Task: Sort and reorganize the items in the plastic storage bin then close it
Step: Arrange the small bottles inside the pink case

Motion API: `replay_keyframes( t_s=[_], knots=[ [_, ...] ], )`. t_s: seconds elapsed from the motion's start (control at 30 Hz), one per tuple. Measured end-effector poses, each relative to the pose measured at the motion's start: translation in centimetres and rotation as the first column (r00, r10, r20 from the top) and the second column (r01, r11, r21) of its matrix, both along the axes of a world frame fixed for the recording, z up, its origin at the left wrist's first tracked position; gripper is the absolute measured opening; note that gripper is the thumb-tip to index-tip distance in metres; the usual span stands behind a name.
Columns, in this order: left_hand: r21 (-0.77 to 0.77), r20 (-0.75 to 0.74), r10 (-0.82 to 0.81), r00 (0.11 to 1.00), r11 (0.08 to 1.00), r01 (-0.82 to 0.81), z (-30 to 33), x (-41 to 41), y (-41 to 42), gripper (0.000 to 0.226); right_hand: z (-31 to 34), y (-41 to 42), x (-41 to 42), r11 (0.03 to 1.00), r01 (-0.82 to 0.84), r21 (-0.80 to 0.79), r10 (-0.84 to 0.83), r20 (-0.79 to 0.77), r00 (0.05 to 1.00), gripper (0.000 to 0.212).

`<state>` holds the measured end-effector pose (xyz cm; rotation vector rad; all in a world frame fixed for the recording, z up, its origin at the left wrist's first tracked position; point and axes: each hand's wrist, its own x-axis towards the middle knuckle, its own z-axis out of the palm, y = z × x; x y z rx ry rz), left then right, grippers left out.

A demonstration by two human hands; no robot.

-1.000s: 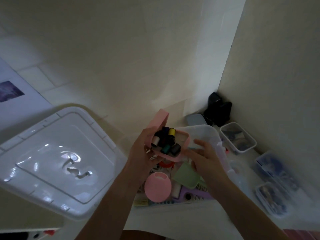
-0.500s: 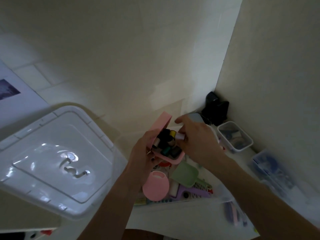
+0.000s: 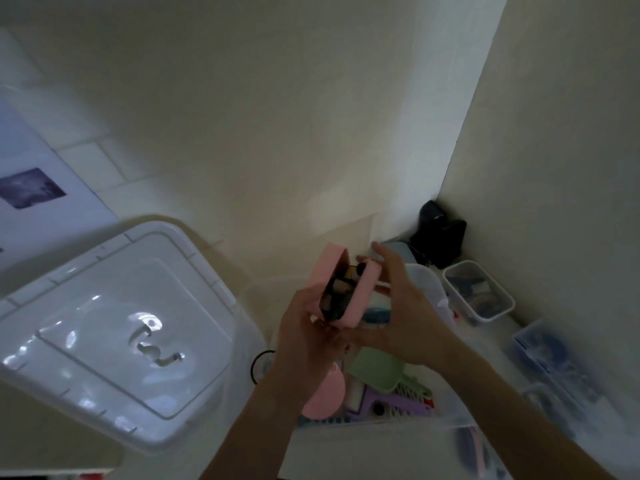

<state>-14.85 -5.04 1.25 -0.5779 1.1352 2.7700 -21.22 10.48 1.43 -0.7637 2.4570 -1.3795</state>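
My left hand cups the pink case from below, fingers curled round its hinge end, and the small spools show in the gap between its two halves. My right hand wraps the case's far half, fingers bent over its top edge. Just under both hands sits the plastic storage bin, holding a green scoop and a round pink lid. Left of my left hand lies the bin lid.
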Motion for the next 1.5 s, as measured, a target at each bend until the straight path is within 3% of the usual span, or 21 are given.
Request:
replay_keyframes(
  t_s=[0.13, 0.23, 0.3, 0.37, 0.43, 0.53, 0.63, 0.77, 0.93, 1.07, 1.17, 1.2, 1.23, 1.3, 1.33, 1.4, 1.5],
  knots=[
    [0.146, -0.009, -0.093, 0.996, 0.985, 0.093, -1.6, 0.6, 0.9, 0.069, 2.4, -1.4, -2.0, 0.967, -0.074, 0.242, 0.131, -0.226, 0.965, 0.113],
    [0.276, -0.008, -0.114, 0.993, 0.955, 0.111, -2.8, 0.9, 1.0, 0.072, 3.6, -2.0, -3.8, 0.87, -0.249, 0.426, 0.325, -0.113, 0.939, 0.113],
    [0.266, 0.02, -0.128, 0.992, 0.957, 0.119, -3.5, 1.0, 0.8, 0.07, 4.0, -2.2, -4.8, 0.775, -0.339, 0.533, 0.413, -0.021, 0.91, 0.11],
    [0.326, -0.006, -0.163, 0.987, 0.932, 0.156, -4.6, 1.0, 0.1, 0.065, 4.0, -2.4, -5.0, 0.703, -0.38, 0.601, 0.465, 0.016, 0.885, 0.108],
    [0.315, 0.011, -0.147, 0.989, 0.939, 0.136, -4.2, 1.0, -0.3, 0.06, 3.7, -2.8, -4.9, 0.69, -0.386, 0.612, 0.462, 0.038, 0.886, 0.103],
    [0.325, -0.007, -0.108, 0.994, 0.94, 0.104, -3.4, 0.5, -0.3, 0.064, 4.3, -3.3, -4.7, 0.733, -0.469, 0.492, 0.468, 0.134, 0.873, 0.095],
    [0.263, -0.028, -0.04, 0.999, 0.964, 0.046, -2.9, 0.3, -0.3, 0.057, 6.0, -2.8, -4.9, 0.742, -0.48, 0.468, 0.492, 0.107, 0.864, 0.098],
    [0.248, -0.087, -0.042, 0.995, 0.967, 0.063, -2.2, 0.1, -0.7, 0.055, 7.0, -1.5, -5.3, 0.828, -0.509, 0.235, 0.48, 0.172, 0.86, 0.098],
    [0.258, -0.073, -0.062, 0.995, 0.963, 0.079, -1.7, -0.2, -1.2, 0.077, 6.9, -0.5, -5.7, 0.869, -0.494, 0.007, 0.473, 0.275, 0.837, 0.099],
    [0.365, -0.105, -0.058, 0.993, 0.926, 0.093, -1.6, -0.6, -1.0, 0.081, 6.9, -0.3, -5.4, 0.875, -0.481, -0.056, 0.477, 0.281, 0.833, 0.097],
    [0.448, -0.071, 0.025, 0.997, 0.894, 0.01, -2.4, -0.6, -0.8, 0.084, 7.3, -0.1, -5.2, 0.885, -0.432, -0.173, 0.465, 0.318, 0.826, 0.098],
    [0.568, -0.014, 0.068, 0.998, 0.822, -0.048, -2.7, -1.1, -0.9, 0.084, 7.2, 0.1, -5.1, 0.883, -0.416, -0.215, 0.467, 0.326, 0.822, 0.099],
    [0.615, -0.079, 0.038, 0.996, 0.788, 0.019, -2.7, -1.2, -1.1, 0.082, 7.1, 0.2, -5.1, 0.881, -0.396, -0.258, 0.466, 0.342, 0.816, 0.099],
    [0.476, -0.092, 0.065, 0.994, 0.879, -0.013, -2.6, -1.2, -0.8, 0.068, 6.6, 0.4, -5.0, 0.882, -0.358, -0.305, 0.457, 0.375, 0.806, 0.098],
    [0.316, -0.149, 0.074, 0.986, 0.948, -0.024, -2.0, -0.6, -0.4, 0.06, 6.4, 0.5, -4.9, 0.885, -0.354, -0.301, 0.452, 0.379, 0.807, 0.097],
    [0.385, -0.153, 0.014, 0.988, 0.922, 0.046, -1.9, -0.7, -0.4, 0.043, 5.9, 0.7, -4.9, 0.889, -0.34, -0.306, 0.441, 0.375, 0.815, 0.098],
    [0.318, -0.205, 0.027, 0.978, 0.947, 0.04, -1.0, -0.5, -0.2, 0.045, 5.3, 0.9, -4.8, 0.884, -0.302, -0.357, 0.437, 0.402, 0.805, 0.1]
  ],
)
